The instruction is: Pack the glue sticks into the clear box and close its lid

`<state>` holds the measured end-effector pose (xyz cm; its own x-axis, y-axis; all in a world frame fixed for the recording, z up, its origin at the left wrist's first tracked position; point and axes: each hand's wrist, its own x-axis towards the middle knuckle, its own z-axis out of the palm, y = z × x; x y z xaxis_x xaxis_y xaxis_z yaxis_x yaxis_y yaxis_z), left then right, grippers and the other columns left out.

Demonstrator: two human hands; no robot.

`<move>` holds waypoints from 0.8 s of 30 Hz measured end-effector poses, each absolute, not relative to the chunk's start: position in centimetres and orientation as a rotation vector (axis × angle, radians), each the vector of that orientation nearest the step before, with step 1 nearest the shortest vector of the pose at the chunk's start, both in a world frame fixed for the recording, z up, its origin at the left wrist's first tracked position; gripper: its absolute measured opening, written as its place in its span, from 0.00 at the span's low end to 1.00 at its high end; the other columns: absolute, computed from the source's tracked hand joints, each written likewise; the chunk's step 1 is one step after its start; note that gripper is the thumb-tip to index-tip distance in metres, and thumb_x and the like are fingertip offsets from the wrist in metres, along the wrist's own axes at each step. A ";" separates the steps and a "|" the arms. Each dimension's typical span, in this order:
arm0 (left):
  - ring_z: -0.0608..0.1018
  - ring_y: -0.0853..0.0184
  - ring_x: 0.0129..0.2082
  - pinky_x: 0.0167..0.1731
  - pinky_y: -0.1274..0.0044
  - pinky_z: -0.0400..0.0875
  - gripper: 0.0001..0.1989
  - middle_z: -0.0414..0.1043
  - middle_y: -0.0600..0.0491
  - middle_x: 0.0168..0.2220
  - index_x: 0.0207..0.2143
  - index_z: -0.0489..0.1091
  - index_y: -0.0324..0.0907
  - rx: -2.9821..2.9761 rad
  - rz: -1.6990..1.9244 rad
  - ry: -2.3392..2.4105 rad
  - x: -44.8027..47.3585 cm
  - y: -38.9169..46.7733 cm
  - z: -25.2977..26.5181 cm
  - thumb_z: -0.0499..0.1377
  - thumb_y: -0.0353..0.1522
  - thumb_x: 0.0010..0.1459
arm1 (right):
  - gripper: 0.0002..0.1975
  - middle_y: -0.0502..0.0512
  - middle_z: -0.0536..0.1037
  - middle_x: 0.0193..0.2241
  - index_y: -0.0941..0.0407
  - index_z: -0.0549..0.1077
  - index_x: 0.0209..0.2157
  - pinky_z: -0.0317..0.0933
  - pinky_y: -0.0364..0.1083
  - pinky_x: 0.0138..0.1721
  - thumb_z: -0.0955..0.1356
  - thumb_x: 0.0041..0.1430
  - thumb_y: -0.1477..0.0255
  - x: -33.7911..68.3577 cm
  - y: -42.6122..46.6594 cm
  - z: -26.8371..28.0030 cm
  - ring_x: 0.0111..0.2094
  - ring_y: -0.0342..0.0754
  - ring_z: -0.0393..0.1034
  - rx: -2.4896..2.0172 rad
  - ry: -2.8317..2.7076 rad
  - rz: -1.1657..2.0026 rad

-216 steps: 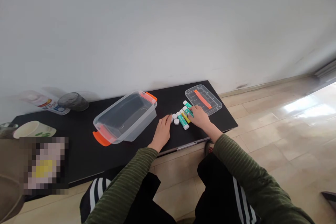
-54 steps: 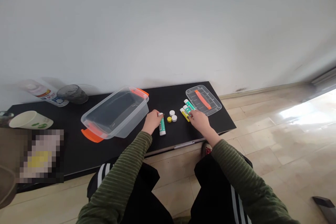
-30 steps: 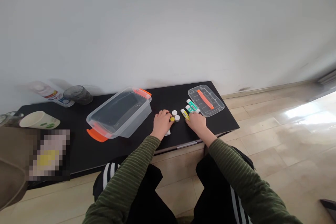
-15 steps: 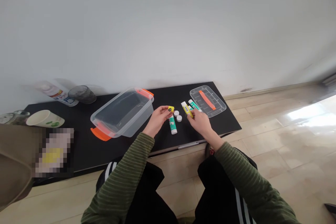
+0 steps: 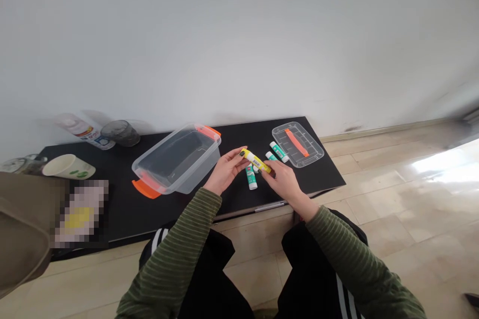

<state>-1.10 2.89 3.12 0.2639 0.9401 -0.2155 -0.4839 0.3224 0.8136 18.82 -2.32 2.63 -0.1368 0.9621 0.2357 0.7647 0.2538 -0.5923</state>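
Left hand (image 5: 226, 170) pinches the yellow cap (image 5: 244, 153); right hand (image 5: 284, 180) grips the yellow tube (image 5: 257, 161), both at frame centre. Cap and tube, held apart half a second ago, now meet end to end: closing of the tube is likely in progress; full seating cannot be confirmed. One green stick (image 5: 251, 179) lies just below. Box (image 5: 196, 173): left of centre. Lid (image 5: 310, 143): right of centre. Table (image 5: 237, 135): black, across mid-frame; cup (image 5: 69, 166) and glass (image 5: 120, 133) at left. Wall (image 5: 239, 35): grey, upper frame. Floor (image 5: 377, 169): pale tile, right and bottom
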 end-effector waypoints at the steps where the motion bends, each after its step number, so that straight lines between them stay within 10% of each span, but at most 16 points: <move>1: 0.81 0.67 0.42 0.53 0.69 0.74 0.15 0.79 0.48 0.42 0.47 0.77 0.39 0.705 1.077 0.795 -1.1 2.9 3.1 0.66 0.30 0.56 | 0.13 0.54 0.78 0.37 0.55 0.75 0.47 0.64 0.43 0.40 0.66 0.63 0.68 18.9 -2.3 2.7 0.32 0.44 0.72 -1.565 -1.953 0.441; 24: 0.79 0.65 0.43 0.48 0.71 0.76 0.20 0.78 0.48 0.43 0.42 0.79 0.38 0.853 1.017 0.867 -0.6 2.3 3.0 0.72 0.36 0.47 | 0.10 0.51 0.75 0.27 0.56 0.78 0.42 0.58 0.41 0.32 0.67 0.61 0.72 18.2 -3.0 2.7 0.27 0.43 0.67 -1.454 -1.846 0.621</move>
